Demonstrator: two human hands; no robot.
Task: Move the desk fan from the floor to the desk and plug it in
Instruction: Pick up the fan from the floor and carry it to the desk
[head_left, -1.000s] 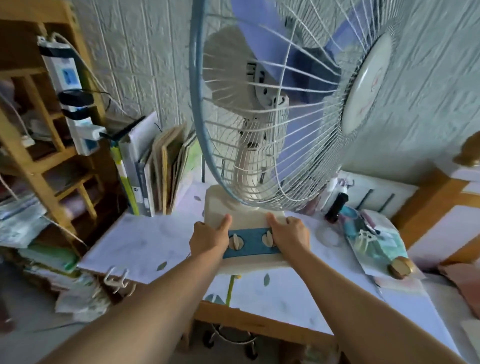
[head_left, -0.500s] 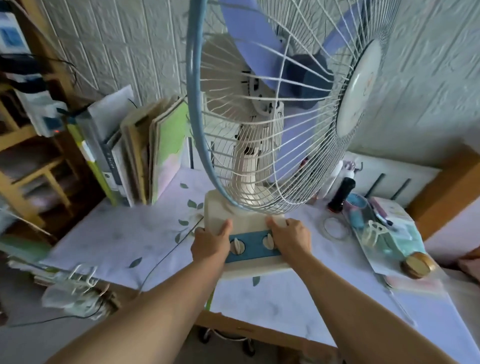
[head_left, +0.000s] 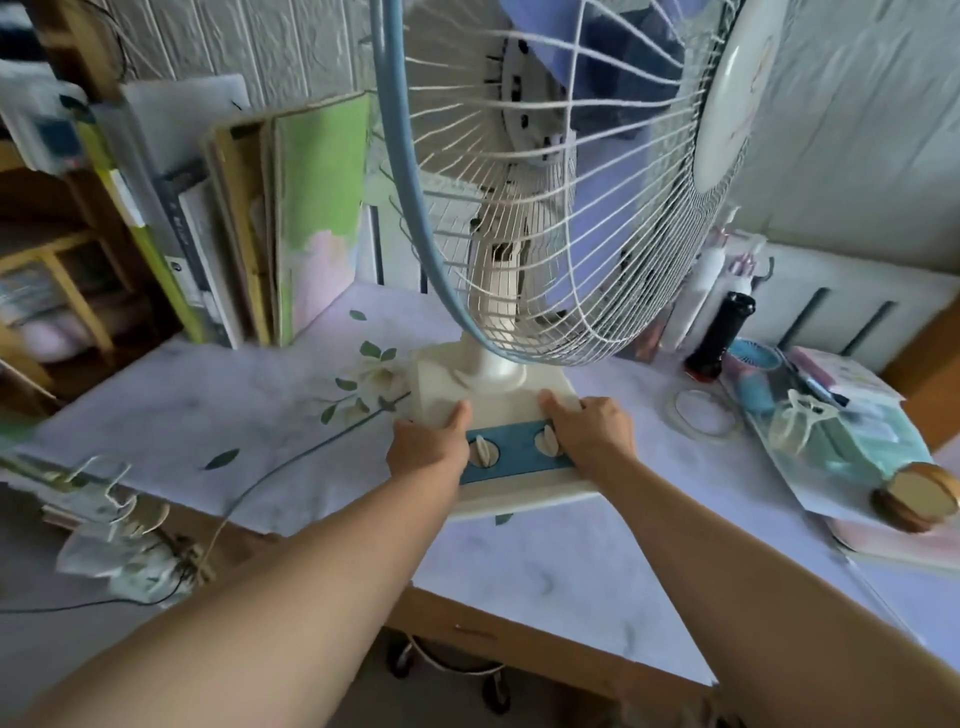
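Wooden desk with pale floral cover (head_left: 545, 571), near edge bare. Left hand (head_left: 428, 449) and right hand (head_left: 592, 431) grip the cream base of the white wire-cage desk fan (head_left: 519, 234), thumbs on top, fingers wrapped under the sides. Fan stands mid-desk. Thin cord (head_left: 291, 462) trails off the left edge. Upright books (head_left: 270, 218) behind left, black bottle (head_left: 722, 332) right.

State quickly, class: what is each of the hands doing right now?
Left hand: closed on the left side of the fan base.
Right hand: closed on the right side of the fan base.
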